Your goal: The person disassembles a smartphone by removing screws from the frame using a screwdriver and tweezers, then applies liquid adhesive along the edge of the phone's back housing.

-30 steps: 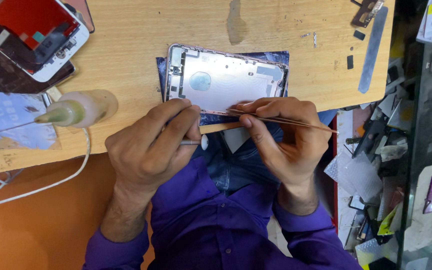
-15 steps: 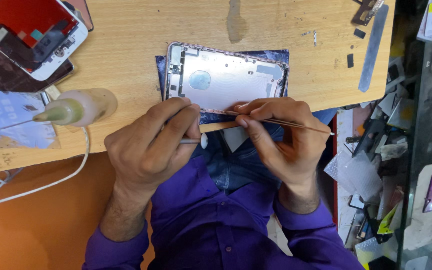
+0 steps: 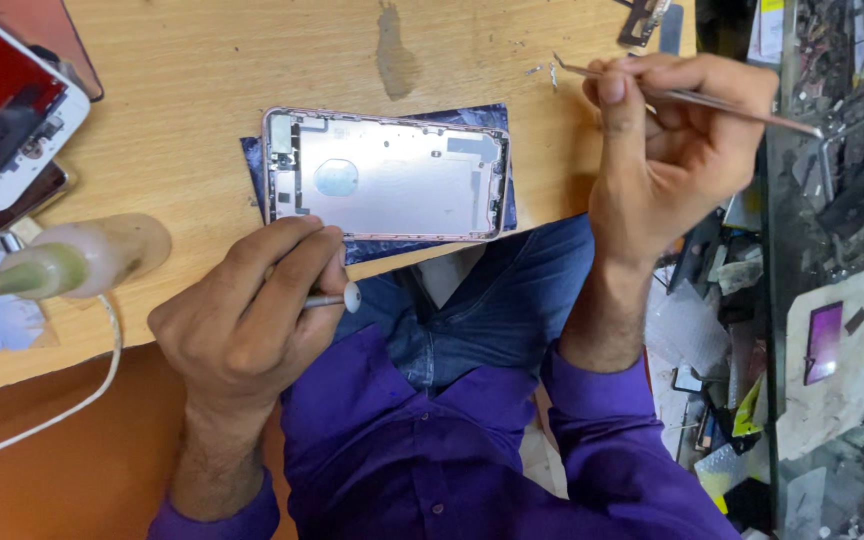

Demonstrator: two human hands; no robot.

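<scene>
**Now: tweezers up, shell on the mat**

Here my left hand (image 3: 252,320) curls by the near edge of the pale pink metal phone shell (image 3: 387,175), fingers pinched round a thin tool with a small white round end (image 3: 337,298). The shell lies flat, inside up, on a dark blue mat (image 3: 422,225) on the wooden table (image 3: 202,70). My right hand (image 3: 672,150) hovers off to the shell's right — thumb and fingers pressed on slim steel tweezers (image 3: 712,102), tips pointing left. A cream squeeze bottle (image 3: 77,258) lies at my left.

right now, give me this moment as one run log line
left hand: holds small screwdriver at phone housing edge | right hand: holds tweezers, away from housing | housing: flat on dark mat
</scene>
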